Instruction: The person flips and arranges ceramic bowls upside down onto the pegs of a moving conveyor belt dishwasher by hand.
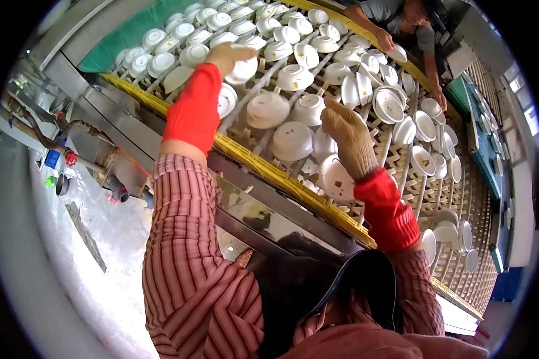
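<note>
My left hand (pixel 226 58), in a tan glove with a red cuff, reaches over the upper left rows, its fingers closed at the rim of a white bowl (pixel 242 72). My right hand (pixel 348 136), gloved the same way, is bent over the middle rows. Its fingertips point down and away beside an upturned bowl (pixel 309 110), and their undersides are hidden. Closer to me are a large upturned bowl (pixel 291 141) and a white dish with brown specks (pixel 338 178). Many bowls bear small orange marks.
A slatted conveyor (pixel 470 224) with a yellow edge (pixel 281 173) carries the ware on rods. Across it, a co-worker's hand (pixel 385 42) holds a white dish (pixel 397 54). A green belt (pixel 479 143) with dishes lies right; pipes (pixel 72 134) and a red valve (pixel 71 159) stand left.
</note>
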Motion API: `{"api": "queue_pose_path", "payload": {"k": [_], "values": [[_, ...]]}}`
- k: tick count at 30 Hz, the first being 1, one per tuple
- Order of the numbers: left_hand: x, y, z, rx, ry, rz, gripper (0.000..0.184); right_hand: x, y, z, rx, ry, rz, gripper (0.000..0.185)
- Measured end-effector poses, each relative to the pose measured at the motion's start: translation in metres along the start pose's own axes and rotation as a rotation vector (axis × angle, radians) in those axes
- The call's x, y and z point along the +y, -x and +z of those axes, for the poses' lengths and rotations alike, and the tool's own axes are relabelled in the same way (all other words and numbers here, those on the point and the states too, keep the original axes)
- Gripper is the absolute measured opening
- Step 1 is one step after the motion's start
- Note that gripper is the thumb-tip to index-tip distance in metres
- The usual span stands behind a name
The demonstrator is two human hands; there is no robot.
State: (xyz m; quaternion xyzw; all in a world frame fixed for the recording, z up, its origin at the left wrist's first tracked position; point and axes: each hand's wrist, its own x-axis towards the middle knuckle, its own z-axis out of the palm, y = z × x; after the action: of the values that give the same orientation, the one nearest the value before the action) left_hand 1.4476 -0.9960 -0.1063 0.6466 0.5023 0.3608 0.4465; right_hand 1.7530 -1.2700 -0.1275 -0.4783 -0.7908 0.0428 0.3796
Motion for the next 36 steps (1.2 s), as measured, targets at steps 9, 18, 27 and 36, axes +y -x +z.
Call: {"api": "queue_pose_path", "payload": {"k": [9, 18, 27, 36], "values": [[0.037, 0.019, 0.032, 0.086, -1.262, 0.054, 0.068, -0.071, 0.066, -0.053, -0.334, 0.238, -0.014, 0.079], [0.036, 0.093, 0.051, -0.318, -0.932, 0.407, 0.070, -0.065, 0.073, -0.084, -0.498, 0.010, 0.545, 0.044], [0.048, 0.167, 0.099, -0.213, -1.271, 0.679, 0.036, 0.038, -0.035, -0.079, 0.272, 0.175, 0.139, 0.021], [0.064, 0.168, 0.124, -0.269, -0.864, 0.945, 0.047, 0.131, 0.066, -0.079, 0.355, 0.003, 0.574, 0.056]]}}
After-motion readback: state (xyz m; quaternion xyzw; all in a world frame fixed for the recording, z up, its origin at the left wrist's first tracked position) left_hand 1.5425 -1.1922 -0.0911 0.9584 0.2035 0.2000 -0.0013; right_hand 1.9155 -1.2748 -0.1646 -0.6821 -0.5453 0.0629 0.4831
